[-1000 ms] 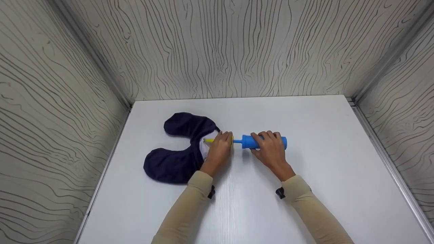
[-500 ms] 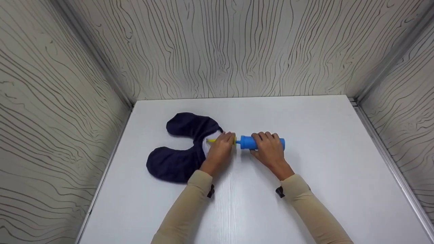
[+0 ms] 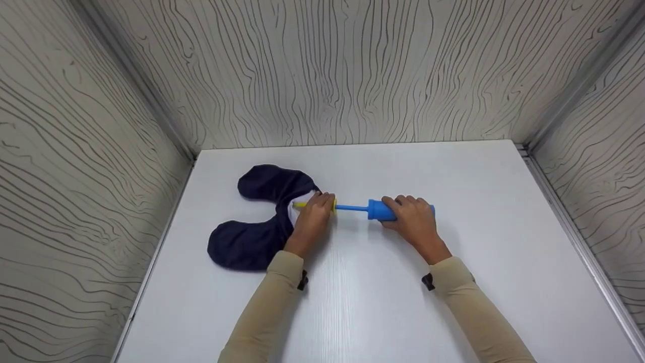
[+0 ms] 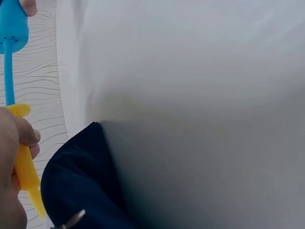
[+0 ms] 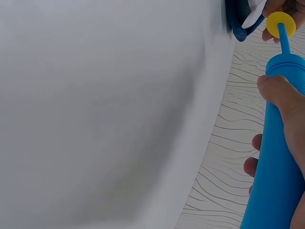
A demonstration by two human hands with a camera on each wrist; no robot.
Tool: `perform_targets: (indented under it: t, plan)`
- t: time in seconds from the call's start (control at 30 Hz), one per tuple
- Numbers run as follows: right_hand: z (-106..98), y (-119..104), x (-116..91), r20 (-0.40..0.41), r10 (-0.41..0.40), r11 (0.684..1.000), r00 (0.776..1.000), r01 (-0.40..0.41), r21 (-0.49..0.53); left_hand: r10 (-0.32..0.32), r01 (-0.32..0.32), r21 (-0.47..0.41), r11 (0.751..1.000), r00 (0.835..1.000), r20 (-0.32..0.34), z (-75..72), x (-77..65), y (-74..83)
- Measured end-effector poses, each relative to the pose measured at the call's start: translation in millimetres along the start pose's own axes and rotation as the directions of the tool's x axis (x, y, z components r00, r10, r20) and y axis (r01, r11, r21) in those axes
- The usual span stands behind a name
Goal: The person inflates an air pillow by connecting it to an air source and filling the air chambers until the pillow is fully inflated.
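**Hand pump against a U-shaped neck pillow, both my hands gripping**

Head view. Clock centred on my left hand. That hand is curled round the yellow nozzle piece; its tip pokes out at 9 o'clock, against the white lining at the pillow's closed end. Whether the tip sits in a valve, I cannot tell. Navy pillow lies flat at 9 o'clock, mouth of the U facing 9. Blue rod exposed at 3 o'clock, running into the blue barrel. My right hand grips that barrel. White table below; wood-grain panel at 12. Beige sleeves on both arms, a black strap at the right cuff.

Left wrist view. Clock centred on the view. Left thumb and fingers wrapped round the yellow piece at 8 o'clock, its narrow spout pointing down beside the pillow's edge. Pillow between 7 and 8. Small shiny tab there, too blurred to name. Barrel at 10.

Right wrist view. Same centring. Barrel held firmly between 3 and 4 o'clock, thumb along its near side. Nozzle piece's round yellow flange at 2, pillow edge just beside it.
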State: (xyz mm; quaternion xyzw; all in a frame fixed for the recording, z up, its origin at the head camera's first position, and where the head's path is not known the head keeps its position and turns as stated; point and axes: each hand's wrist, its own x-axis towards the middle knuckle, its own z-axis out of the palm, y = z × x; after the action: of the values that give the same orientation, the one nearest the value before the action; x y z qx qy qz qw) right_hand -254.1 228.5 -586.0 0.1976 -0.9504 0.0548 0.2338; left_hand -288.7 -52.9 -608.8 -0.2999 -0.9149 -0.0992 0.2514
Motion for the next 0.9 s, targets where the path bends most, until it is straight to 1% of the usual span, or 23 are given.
perform_targets:
  t: [0.17, 0.23, 0.43, 0.57, 0.63, 0.73, 0.83, 0.9]
  plan:
    - [0.1, -5.8, 0.9, 0.014, -0.022, 1.0, 1.0, 0.022, 0.001, -0.026, 0.026, -0.004, 1.0, 0.999, 0.02, -2.1, -1.3, 6.8]
    - [1.0, -10.8, 2.3, 0.019, -0.032, 0.999, 0.999, 0.032, 0.003, -0.023, 0.023, 0.011, 1.0, 0.999, 0.036, -3.0, -1.4, 10.2]
    - [5.0, -25.7, 7.6, 0.029, -0.055, 0.998, 0.998, 0.055, 0.011, -0.007, 0.002, 0.091, 0.996, 0.999, 0.054, -2.1, 1.6, 20.8]
    - [7.2, -32.8, 10.4, 0.022, -0.081, 0.997, 0.996, 0.081, 0.011, -0.014, 0.009, 0.086, 0.996, 0.998, 0.062, -1.9, 3.0, 27.3]
    - [7.9, -34.2, 11.1, 0.021, -0.092, 0.996, 0.996, 0.092, 0.01, -0.002, -0.003, 0.075, 0.997, 0.998, 0.063, -1.4, 3.5, 29.4]
    - [8.0, -33.2, 11.4, 0.016, -0.102, 0.995, 0.995, 0.102, 0.013, 0.035, -0.039, 0.071, 0.997, 0.998, 0.055, -0.7, 4.1, 29.6]
    - [7.3, -29.0, 9.7, 0.019, -0.098, 0.995, 0.995, 0.098, 0.019, 0.069, -0.071, 0.065, 0.995, 0.997, 0.042, 0.4, 3.6, 25.8]
    - [5.3, -25.4, 7.6, 0.032, -0.081, 0.997, 0.996, 0.08, 0.024, 0.084, -0.085, 0.05, 0.995, 0.996, 0.033, 0.6, 3.1, 21.6]
